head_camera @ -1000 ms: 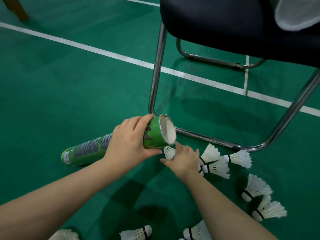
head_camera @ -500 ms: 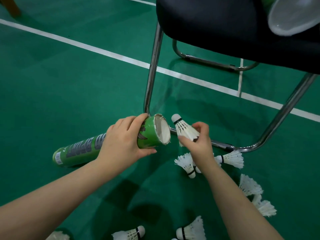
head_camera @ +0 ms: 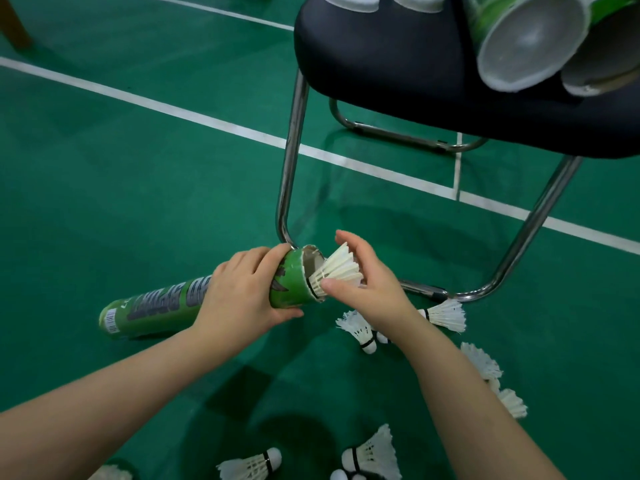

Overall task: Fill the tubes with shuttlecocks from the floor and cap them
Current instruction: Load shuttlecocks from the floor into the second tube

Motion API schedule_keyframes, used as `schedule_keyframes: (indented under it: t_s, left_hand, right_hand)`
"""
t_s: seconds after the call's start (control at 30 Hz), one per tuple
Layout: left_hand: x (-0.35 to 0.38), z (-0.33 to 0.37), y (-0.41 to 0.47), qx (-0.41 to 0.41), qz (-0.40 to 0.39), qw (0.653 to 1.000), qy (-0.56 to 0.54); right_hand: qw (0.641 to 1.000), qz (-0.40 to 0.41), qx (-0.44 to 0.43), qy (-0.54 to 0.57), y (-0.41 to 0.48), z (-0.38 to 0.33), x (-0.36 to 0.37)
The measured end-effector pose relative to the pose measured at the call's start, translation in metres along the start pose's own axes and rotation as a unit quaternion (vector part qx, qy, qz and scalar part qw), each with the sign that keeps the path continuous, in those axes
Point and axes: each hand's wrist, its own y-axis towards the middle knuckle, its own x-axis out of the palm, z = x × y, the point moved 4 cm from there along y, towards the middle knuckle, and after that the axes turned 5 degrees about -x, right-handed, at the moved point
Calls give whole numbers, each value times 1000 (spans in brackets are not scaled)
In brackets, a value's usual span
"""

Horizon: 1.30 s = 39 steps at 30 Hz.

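- On the green floor (head_camera: 104, 174) by the chair leg (head_camera: 289, 188), the left hand (head_camera: 242, 299) wraps the green tube (head_camera: 166, 306) near its open mouth, as before.
- The right hand (head_camera: 367, 285) pinches a shuttlecock (head_camera: 337, 268), which half a second ago was outside and now has its cork in the mouth.
- Loose shuttlecocks (head_camera: 360, 329) lie beneath the right forearm.

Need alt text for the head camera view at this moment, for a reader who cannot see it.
The right hand pushes a white shuttlecock, cork first, into the open end of a green tube that the left hand holds near its mouth. More shuttlecocks lie on the green floor beside a chair holding other tubes.
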Motion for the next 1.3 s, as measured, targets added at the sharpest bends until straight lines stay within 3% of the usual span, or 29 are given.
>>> schedule_keyframes:
  t_s: [0.1,0.23,0.4,0.6,0.73,0.9,0.97,1.03,1.1,1.2,1.3]
  left_hand:
    - [0,-1,2,1,8,1000,4]
    - [-2,1,-1,8,23,1000,-6]
    - [-5,-2,1,-3,26,1000,-15]
    - [-4,-2,1,-4,22,1000,-12]
    - [-2,-3,0,-3,11,1000,-9]
    - [3,-1,-8,19,-2,1000,9]
    - [4,1,-11,27,-3,1000,12]
    - [5,3,-9,25,0,1000,-1]
    - [5,3,-6,19,1,1000,-3]
    - [6,3,-2,10,-12,1000,14]
    - [8,5,-5,8,-19,1000,22]
  right_hand:
    - [999,24,-22,-2,-2,-6,17]
    - [993,6,-53,-102,-10,-10,45]
    - [968,168,-142,-121,-20,-6,43]
    - [952,98,-172,-234,-17,-5,44]
    - [960,90,-171,-201,-16,-6,51]
    - [976,-99,-45,-187,-1,0,55]
    - [976,-133,-8,-173,-2,5,57]
    - [991,-99,-18,-86,-6,5,55]
    - [997,17,-61,42,-10,3,43]
    - [953,228,-87,180,-15,9,8]
    - [952,283,-10,116,-17,40,-16]
